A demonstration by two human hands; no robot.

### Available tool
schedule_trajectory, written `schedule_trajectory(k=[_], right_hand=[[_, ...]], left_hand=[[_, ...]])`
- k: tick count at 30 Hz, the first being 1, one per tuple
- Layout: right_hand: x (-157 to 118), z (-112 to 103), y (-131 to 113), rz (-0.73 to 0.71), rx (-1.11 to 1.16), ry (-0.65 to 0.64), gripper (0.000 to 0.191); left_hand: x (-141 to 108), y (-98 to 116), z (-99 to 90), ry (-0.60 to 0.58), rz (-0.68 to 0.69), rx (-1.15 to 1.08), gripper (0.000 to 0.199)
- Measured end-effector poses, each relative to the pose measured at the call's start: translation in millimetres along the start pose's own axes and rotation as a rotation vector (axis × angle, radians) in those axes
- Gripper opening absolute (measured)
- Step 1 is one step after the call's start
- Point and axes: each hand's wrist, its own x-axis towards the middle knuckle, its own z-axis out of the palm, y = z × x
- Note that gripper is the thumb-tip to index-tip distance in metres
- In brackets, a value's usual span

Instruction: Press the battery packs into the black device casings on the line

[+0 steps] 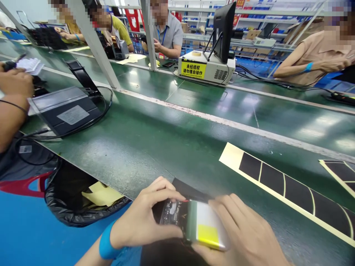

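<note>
My left hand (149, 214), with a blue band (107, 242) at its wrist, curls round the circuit-board end of an electronic assembly (174, 214). On the assembly's other end sits a silver battery pack (203, 216) with a green strip and a yellow patch. My right hand (241, 229) grips that battery end, thumb below and fingers above; it is slightly blurred. A dark flat sheet or panel (191, 188) lies behind and under the assembly, near the table edge.
A sheet of black stickers (298, 195) lies at right, another (340, 171) beyond it. A black device (66, 111) with cables stands at left. Below the edge hangs a bin bag (69, 199) holding yellow paper. A monitor (224, 33) stands on a white box (206, 68). Several people sit around.
</note>
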Motion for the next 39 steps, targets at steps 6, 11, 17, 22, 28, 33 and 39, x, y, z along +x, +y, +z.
schedule_trajectory(k=[6, 11, 17, 22, 28, 33, 39], right_hand=[[-1, 2, -5, 0.039, 0.058, 0.003, 0.044], [-1, 3, -6, 0.013, 0.089, -0.044, 0.051], [0, 5, -11, -0.025, 0.022, -0.045, 0.066], [0, 3, -17, -0.076, -0.015, -0.040, 0.045], [-4, 6, -22, -0.072, -0.075, 0.021, 0.040], [-7, 6, -24, -0.086, -0.080, 0.040, 0.040], [-5, 4, -13, -0.082, -0.076, 0.021, 0.041]], left_hand=[[8, 10, -17.8, -0.126, -0.014, 0.075, 0.041], [7, 9, -18.3, -0.108, -0.022, 0.066, 0.039], [5, -5, -11.8, -0.039, -0.008, -0.054, 0.035], [6, -6, -12.3, -0.049, -0.003, -0.088, 0.034], [-7, 9, -15.9, -0.103, -0.088, 0.197, 0.036], [-15, 5, -11.6, -0.045, -0.013, 0.205, 0.040], [-7, -8, 1.5, 0.057, 0.069, 0.051, 0.041]])
